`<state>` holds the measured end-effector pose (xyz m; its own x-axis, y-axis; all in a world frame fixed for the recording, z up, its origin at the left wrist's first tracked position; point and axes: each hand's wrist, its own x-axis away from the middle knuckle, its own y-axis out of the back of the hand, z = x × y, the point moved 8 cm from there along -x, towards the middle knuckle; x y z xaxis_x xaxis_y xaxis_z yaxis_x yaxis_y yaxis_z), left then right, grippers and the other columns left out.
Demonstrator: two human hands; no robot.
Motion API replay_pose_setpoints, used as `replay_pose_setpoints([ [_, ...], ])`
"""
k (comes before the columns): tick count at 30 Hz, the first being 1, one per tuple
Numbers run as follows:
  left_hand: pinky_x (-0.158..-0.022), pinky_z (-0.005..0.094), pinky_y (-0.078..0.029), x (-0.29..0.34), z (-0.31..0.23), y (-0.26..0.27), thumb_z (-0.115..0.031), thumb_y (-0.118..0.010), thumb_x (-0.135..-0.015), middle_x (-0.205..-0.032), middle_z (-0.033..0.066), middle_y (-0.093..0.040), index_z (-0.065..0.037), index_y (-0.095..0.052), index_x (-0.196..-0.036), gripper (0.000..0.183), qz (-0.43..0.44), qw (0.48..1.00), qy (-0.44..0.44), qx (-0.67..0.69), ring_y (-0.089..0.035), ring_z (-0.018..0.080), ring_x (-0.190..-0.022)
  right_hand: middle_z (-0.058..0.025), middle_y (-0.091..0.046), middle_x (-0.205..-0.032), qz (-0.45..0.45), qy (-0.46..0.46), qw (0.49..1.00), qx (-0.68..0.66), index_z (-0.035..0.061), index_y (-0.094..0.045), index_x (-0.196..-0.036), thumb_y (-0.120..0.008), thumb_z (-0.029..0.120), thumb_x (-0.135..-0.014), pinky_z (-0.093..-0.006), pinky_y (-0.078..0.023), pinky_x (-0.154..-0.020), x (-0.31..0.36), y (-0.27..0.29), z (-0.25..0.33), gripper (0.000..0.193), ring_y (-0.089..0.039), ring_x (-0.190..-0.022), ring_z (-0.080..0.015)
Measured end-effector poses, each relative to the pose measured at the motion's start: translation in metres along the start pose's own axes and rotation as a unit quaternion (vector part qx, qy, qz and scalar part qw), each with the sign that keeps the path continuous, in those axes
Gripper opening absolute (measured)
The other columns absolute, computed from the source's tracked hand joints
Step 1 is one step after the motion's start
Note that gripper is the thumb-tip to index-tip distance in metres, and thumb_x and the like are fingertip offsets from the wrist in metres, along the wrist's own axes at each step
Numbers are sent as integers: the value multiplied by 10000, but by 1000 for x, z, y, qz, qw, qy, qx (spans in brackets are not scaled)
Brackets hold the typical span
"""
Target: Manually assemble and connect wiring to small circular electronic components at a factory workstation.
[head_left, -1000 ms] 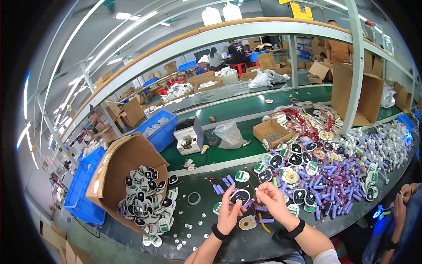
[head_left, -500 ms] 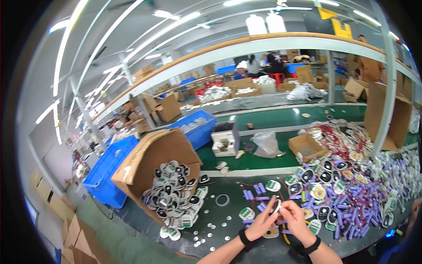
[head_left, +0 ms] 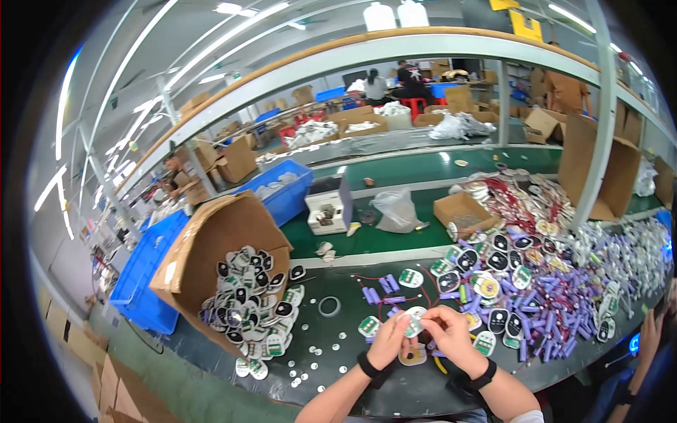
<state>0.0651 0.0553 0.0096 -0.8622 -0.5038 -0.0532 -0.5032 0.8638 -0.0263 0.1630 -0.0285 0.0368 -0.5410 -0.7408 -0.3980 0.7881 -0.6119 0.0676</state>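
Observation:
My left hand (head_left: pixel 392 342) is closed around the side of a white oval disc with a green circuit board (head_left: pixel 414 321). From the other side the fingertips of my right hand (head_left: pixel 451 333) are pinched together at its edge. Whether they hold a wire or just the rim is too small to tell. Just below my hands lies a white piece with a yellow ring (head_left: pixel 413 355). Similar discs with green boards (head_left: pixel 368 326) and purple cylindrical cells (head_left: pixel 381 287) joined by red wires lie beside them on the dark tabletop.
Left, a tipped cardboard box (head_left: pixel 176 264) spills many such discs (head_left: pixel 273 345). A tape roll (head_left: pixel 329 306) and small white dots lie between. Right, purple cells (head_left: pixel 557 317) are heaped. A grey-white device (head_left: pixel 328 211) stands behind. Another person's hand (head_left: pixel 650 331) shows at the right edge.
The disc between my hands has turned from nearly edge-on to showing its green board. My left fingers have closed in around it. The whole view has shifted, so the scene sits farther left and higher.

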Motion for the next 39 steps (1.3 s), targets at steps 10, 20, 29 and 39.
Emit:
replay_pose_setpoints([
  [10, -405, 158, -331, -4, 13, 8, -268, -454, -963, -831, 56, -583, -22, -493, -1088, 279, -42, 998, -12, 50, -520, 37, -553, -73, -527, -756, 5, 186, 944, 272, 48, -540, -784, -617, 12, -747, -344, -463, -552, 8, -3, 46, 93, -578, -680, -255],
  [20, -522, 158, -343, -4, -2, -1, -70, -445, -928, -840, 7, -504, -88, -315, -1354, 446, -46, 996, -77, -4, -437, 39, -659, -51, -540, -764, -13, 181, 937, 298, 66, -578, -796, -628, 21, -734, -351, -457, -569, 8, 0, 41, 92, -587, -683, -240],
  [29, -527, 175, -352, 0, -12, -6, -86, -424, -942, -801, 22, -526, -92, -283, -1387, 468, -47, 995, -77, -50, -426, 45, -619, -48, -557, -758, -21, 215, 918, 332, 71, -587, -781, -642, 27, -714, -346, -421, -536, 9, -1, 44, 97, -575, -637, -246],
  [39, -555, 184, -389, 1, -10, -12, -74, -425, -941, -865, 54, -551, -84, -249, -1396, 488, -13, 996, -80, -30, -482, 59, -653, -58, -565, -749, -13, 220, 920, 323, 70, -584, -771, -641, 17, -714, -365, -413, -518, 10, -2, 43, 97, -553, -590, -272],
])
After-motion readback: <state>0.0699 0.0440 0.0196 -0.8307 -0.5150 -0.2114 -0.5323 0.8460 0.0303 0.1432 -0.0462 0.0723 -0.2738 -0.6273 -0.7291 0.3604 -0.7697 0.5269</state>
